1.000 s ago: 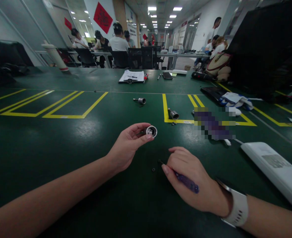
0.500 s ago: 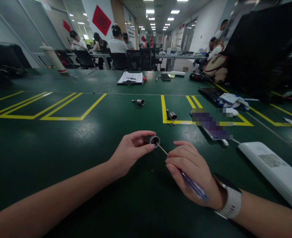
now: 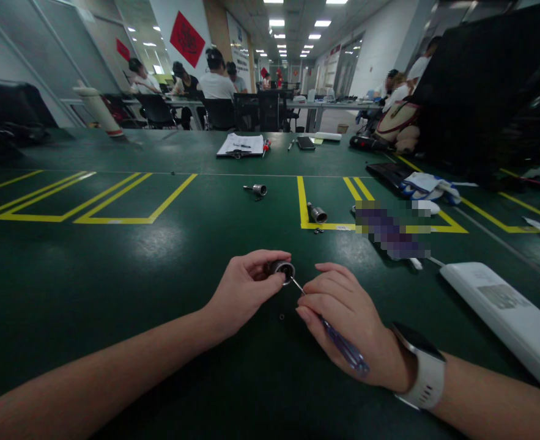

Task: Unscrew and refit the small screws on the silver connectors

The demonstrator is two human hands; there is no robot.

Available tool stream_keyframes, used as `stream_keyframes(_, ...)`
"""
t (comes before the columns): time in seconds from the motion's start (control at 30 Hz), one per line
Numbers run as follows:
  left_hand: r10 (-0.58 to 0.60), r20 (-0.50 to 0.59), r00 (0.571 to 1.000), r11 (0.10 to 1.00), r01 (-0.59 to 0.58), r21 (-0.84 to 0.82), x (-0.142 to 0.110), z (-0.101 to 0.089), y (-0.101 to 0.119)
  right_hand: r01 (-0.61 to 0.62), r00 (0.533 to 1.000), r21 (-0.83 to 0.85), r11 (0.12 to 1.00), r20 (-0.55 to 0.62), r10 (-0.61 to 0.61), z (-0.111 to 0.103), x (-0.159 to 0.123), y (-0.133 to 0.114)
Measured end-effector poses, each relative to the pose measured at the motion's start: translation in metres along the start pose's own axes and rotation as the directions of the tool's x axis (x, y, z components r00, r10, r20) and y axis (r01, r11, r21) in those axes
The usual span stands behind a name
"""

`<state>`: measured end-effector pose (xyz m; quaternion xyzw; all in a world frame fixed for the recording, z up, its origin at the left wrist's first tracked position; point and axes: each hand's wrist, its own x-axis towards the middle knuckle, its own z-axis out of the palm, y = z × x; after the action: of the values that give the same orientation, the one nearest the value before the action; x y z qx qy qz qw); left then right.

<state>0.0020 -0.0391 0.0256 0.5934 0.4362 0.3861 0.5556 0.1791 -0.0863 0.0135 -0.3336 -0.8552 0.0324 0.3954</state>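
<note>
L hand [image 3: 237,294] had the metal cup [image 3: 277,264] pinched btwn thumb & fingers, mouth twd R hand [image 3: 355,315]. R hand gripped the driver [image 3: 347,351] w/ fingers closed round its clear purplish handle, shaft angled to the cup mouth. Small ring-like pc [image 3: 282,317] lay on the table [image 3: 159,293] just nearer the wearer than the L grip; a 2nd cup [image 3: 318,214] w/ small bits [image 3: 318,231] sat beyond both grips.

Risks, my guess: thin fingertip hold on a round cup cd let it roll if the driver pushed off-ctr; tip cd slip onto the L thumb, v. close; a sleeveless forearm nudge cd shift the loose pc.

Driver tip hidden in/at the mouth, cup's back end behind fingers, contents too dark to ID. Phone-like item [image 3: 386,231] R of the grips pixelated.
</note>
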Motion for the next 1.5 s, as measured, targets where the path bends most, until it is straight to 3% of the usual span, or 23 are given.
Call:
stream_keyframes(0.23,0.0,-0.062,0.998,0.996,0.006,0.091,0.0,0.003,0.003,0.026,1.0,-0.04,0.999,-0.001,-0.026,0.0,0.004,-0.004)
stream_keyframes(0.47,-0.016,-0.038,0.999,0.995,0.02,0.102,0.0,0.003,0.003,0.004,0.999,-0.044,0.999,0.042,-0.003,0.0,0.001,-0.006)
stream_keyframes(0.6,-0.035,-0.034,0.999,0.998,0.037,0.047,0.001,0.002,0.003,-0.079,0.997,0.162,0.984,-0.004,0.081,-0.004,0.002,-0.005)
stream_keyframes(0.67,-0.046,-0.062,0.997,0.999,0.045,-0.015,0.003,0.001,0.003,-0.198,0.975,0.344,0.918,-0.031,0.222,-0.006,0.002,-0.003)
stream_keyframes(0.77,-0.079,-0.116,0.99,0.993,0.068,-0.098,0.006,-0.002,0.004,-0.448,0.868,0.588,0.674,0.105,0.485,-0.003,0.0,0.004)
stream_keyframes(0.83,-0.09,-0.133,0.987,0.988,0.072,-0.136,0.008,-0.004,0.004,-0.548,0.801,0.686,0.478,0.266,0.537,0.001,-0.002,0.009)
stream_keyframes(0.93,-0.078,-0.127,0.989,0.985,0.057,-0.164,0.01,-0.006,0.002,-0.607,0.755,0.704,0.369,0.365,0.546,0.007,-0.003,0.013)
stream_keyframes(1.07,-0.061,-0.103,0.993,0.982,0.041,-0.187,0.011,-0.007,0.0,-0.622,0.749,0.668,0.409,0.355,0.559,0.005,0.0,0.01)
stream_keyframes(1.23,-0.084,-0.118,0.989,0.974,0.056,-0.219,0.011,-0.005,0.002,-0.621,0.778,0.542,0.566,0.343,0.526,0.001,0.005,0.004)
stream_keyframes(1.37,-0.062,-0.109,0.992,0.962,0.03,-0.272,0.011,-0.004,0.003,-0.487,0.874,0.434,0.758,0.252,0.417,0.001,0.004,-0.002)
stream_keyframes(1.5,-0.06,-0.127,0.99,0.96,0.022,-0.28,0.01,-0.004,0.003,-0.251,0.955,0.241,0.937,0.22,0.199,0.0,0.001,-0.009)
